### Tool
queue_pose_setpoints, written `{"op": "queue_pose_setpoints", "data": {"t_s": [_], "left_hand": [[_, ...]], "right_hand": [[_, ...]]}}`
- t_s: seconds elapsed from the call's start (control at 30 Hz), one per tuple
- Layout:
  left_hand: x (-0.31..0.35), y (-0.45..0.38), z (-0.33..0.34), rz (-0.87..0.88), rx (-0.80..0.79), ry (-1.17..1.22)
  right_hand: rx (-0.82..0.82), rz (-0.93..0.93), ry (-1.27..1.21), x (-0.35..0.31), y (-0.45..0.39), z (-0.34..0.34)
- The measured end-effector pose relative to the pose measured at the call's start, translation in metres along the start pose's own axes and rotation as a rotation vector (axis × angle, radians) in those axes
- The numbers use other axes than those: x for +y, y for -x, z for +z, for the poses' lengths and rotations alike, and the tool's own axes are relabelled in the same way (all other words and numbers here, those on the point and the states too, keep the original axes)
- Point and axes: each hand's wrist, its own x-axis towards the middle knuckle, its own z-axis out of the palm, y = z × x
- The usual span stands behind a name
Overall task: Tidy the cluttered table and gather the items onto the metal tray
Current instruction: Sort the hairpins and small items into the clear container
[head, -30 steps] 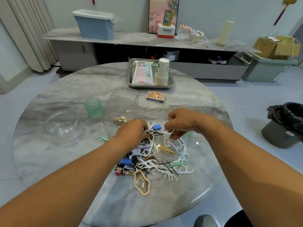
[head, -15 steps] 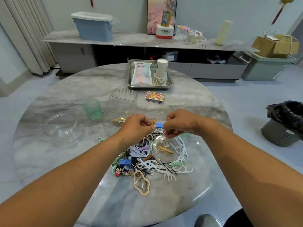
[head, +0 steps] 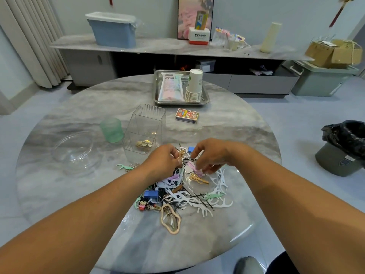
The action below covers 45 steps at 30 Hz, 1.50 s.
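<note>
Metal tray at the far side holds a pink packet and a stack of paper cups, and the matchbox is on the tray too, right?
Not quite. In the head view the metal tray holds the pink packet and the stack of white paper cups, but the colourful matchbox lies on the marble table, just in front of the tray.

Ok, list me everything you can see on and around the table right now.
metal tray: 1, silver, far side of table
pink packet: 1, lying in tray, left part
paper cups: 1 stack, white, in tray, right part
small box: 1, red and blue, just before tray
clear ribbed bin: 1, centre, gold clips inside
green cup: 1, upside down, left of bin
glass bowl: 1, clear, far left
clutter pile: 1 heap, white floss picks, black hairpins, blue clips, near centre
beige hair clip: 1, near edge of pile
trash bin: 1, black bag, floor at right
left hand: pinching a gold clip over pile
right hand: fingers curled on pile items; grip unclear
</note>
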Motion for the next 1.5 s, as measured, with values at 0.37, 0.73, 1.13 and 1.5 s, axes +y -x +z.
{"op": "queue_pose_setpoints", "data": {"t_s": [0.37, 0.73, 1.13, 1.5], "left_hand": [[0.008, 0.005, -0.006, -0.025, 0.015, 0.124], [0.033, 0.008, -0.065, 0.097, 0.318, 0.202], [-0.009, -0.005, -0.109, 0.134, 0.471, 0.074], [-0.012, -0.009, -0.114, 0.048, 0.555, -0.001]], "right_hand": [[0.117, -0.022, 0.326, -0.015, 0.0, 0.019], [0.27, -0.376, -0.553, -0.049, 0.006, -0.018], [0.577, -0.562, -0.449, -0.103, -0.03, 0.045], [0.704, -0.294, -0.127, -0.085, -0.028, 0.035]]}}
